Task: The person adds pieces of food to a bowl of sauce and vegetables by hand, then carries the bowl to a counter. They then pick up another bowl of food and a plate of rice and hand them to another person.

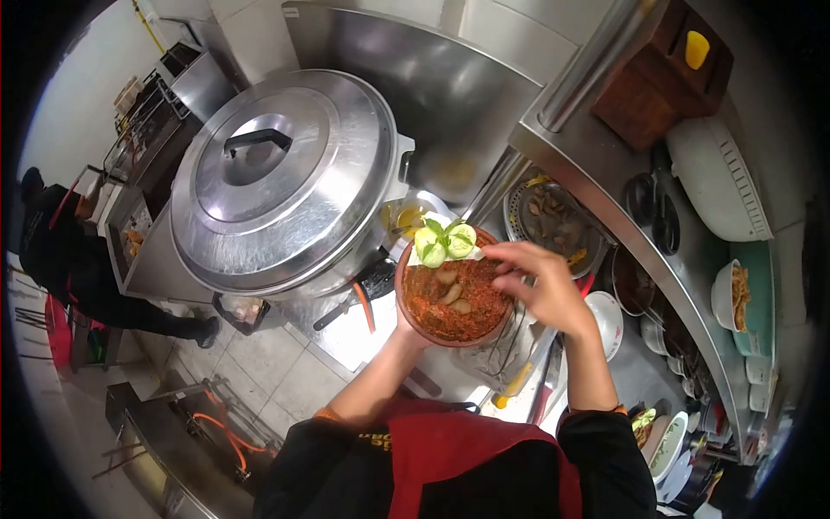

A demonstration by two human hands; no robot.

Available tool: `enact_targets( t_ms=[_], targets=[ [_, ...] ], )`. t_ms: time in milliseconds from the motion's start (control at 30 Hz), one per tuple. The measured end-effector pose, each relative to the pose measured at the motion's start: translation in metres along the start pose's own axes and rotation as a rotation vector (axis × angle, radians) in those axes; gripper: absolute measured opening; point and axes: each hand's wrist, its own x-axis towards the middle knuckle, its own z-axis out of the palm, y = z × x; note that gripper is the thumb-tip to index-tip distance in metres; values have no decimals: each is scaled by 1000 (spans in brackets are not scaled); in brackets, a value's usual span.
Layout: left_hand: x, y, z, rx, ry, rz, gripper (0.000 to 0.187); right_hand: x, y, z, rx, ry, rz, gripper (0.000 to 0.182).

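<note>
Nearest, bottom centre of the frame: the person's black sleeves and red apron, both forearms running up toward mid-frame. Left hand sits under the near-left rim of the round brown clay bowl, mostly hidden, so how far it is closed I cannot tell; it seems to carry the bowl from below. Bowl is centre frame, level, filled with reddish-orange rice or noodle mix with pale brown meat pieces on top. Right hand hovers over the bowl's right edge, fingers loosely curled and pinched together at the food; whether they hold a piece is not visible. Green cucumber slices with a leaf sit on the far rim.

Judgement: keep the bowl level, place the topping with fingertips only, don't knock the cucumber off the rim.

Further, upper left: large steel pot with domed lid and black handle. Right: curved steel counter with white bowls. Far left: another person in dark clothes.
</note>
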Motion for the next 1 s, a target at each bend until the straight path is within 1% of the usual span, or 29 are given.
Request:
enact_targets(
  t_ms=[33, 100, 133, 167, 200, 233, 300, 333, 367, 400, 433, 500, 533, 567, 633, 733, 833, 933, 967, 1000],
  targets=[
    [1, 0, -8, -44, 31, -27, 48, -1, 9, -5, 15, 84, -14, 34],
    [3, 1, -21, -137, 92, -80, 48, -5, 39, -18, 107, 206, 133, 29],
    [3, 2, -24, -185, 120, -106, 48, -6, 51, -27, 33, 232, 248, 30],
    [1, 4, -23, -140, 133, -88, 48, -7, 85, -33, -54, 284, 286, 31],
    [-1, 6, -21, -97, 145, -72, 48, -8, 122, -41, -167, 272, 366, 34],
    [-2, 7, -19, -52, 155, -58, 49, -12, 162, -45, -326, 271, 368, 34],
    [-9, 3, -32, -75, 81, 65, 49, -16, 235, -46, -652, 282, 366, 36],
    [-11, -1, -36, -96, 35, 116, 50, -15, 261, -41, -770, 310, 251, 37],
    [-6, -1, -26, -134, 128, 12, 50, -19, 275, -44, -896, 340, 143, 39],
    [0, -1, -17, -181, 224, -88, 50, -23, 271, -61, -757, 224, 326, 41],
    [1, 10, -14, -344, 272, -247, 52, -9, 266, -55, -572, 84, 474, 43],
    [5, 2, -37, -258, 369, -153, 51, -1, 257, -57, -503, 61, 500, 41],
    [6, 3, -34, -252, 382, -142, 50, 2, 255, -57, -467, 45, 507, 40],
    [6, 3, -30, -245, 395, -131, 49, 3, 255, -56, -440, 119, 501, 37],
    [5, 6, -19, -296, 349, -179, 49, 7, 258, -53, -383, 269, 485, 32],
    [7, 6, -20, -335, 310, -210, 48, 14, 266, -38, -638, 296, 167, 31],
    [8, 5, -18, -365, 263, -230, 48, 20, 262, -38, -739, 217, 229, 26],
    [8, 3, -29, -333, 296, -215, 48, 21, 280, -45, -709, 208, 244, 19],
    [9, 3, -30, -316, 318, -194, 48, 24, 271, -44, -444, 218, 366, 17],
    [4, 2, -28, -312, 195, -121, 49, 23, 262, -49, -181, 222, 484, 15]
  ],
)
